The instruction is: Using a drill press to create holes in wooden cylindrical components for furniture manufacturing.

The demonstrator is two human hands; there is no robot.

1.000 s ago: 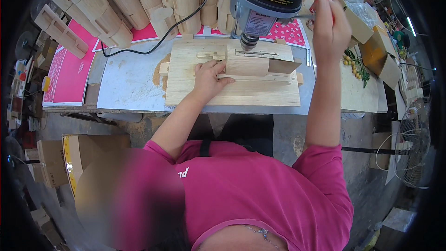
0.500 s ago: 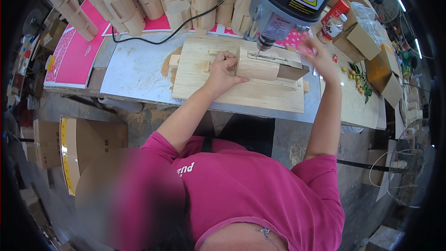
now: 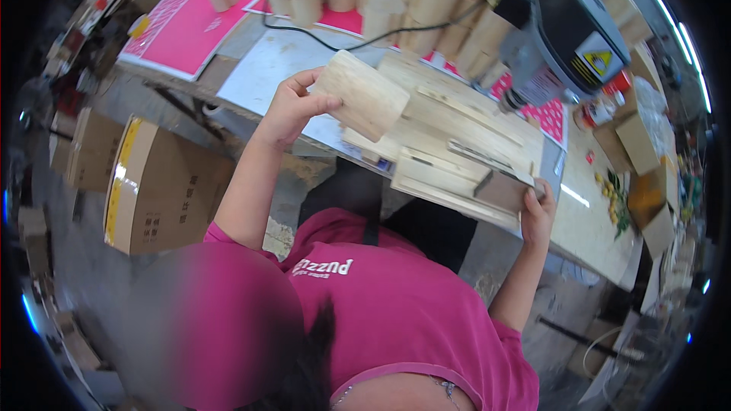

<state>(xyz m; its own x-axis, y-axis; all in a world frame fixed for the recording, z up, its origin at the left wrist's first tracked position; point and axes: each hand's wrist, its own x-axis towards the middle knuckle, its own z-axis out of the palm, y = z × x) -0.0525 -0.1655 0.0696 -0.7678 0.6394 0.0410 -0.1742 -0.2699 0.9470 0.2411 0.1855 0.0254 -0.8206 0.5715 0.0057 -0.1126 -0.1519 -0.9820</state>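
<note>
My left hand [image 3: 293, 109] is closed on a pale rounded wooden piece [image 3: 364, 96], thumb on its face, holding it tilted above the left part of the wooden jig board [image 3: 457, 110]. At the near right of that board, the fingers of my right hand [image 3: 537, 211] are bent round the end of a brown-grey block [image 3: 502, 189]. A slotted metal strip [image 3: 480, 154] lies beside the block. Behind the board stands a drill press [image 3: 563, 42]; its chuck [image 3: 512, 103] is above the board, apart from both hands.
Stacked wooden cylinders [image 3: 381, 15] line the back of the table. A black cable [image 3: 381, 40] runs in front of them. Pink printed sheets [image 3: 202, 27] lie at the far left. Fruit on a stem [image 3: 613, 198] and open cartons [image 3: 636, 137] are at right; a large carton [image 3: 175, 190] stands left.
The rounded wooden piece has left the jig below the drill and moved left in my left hand. My right hand has come down from beside the drill to the block's end. The view has tilted.
</note>
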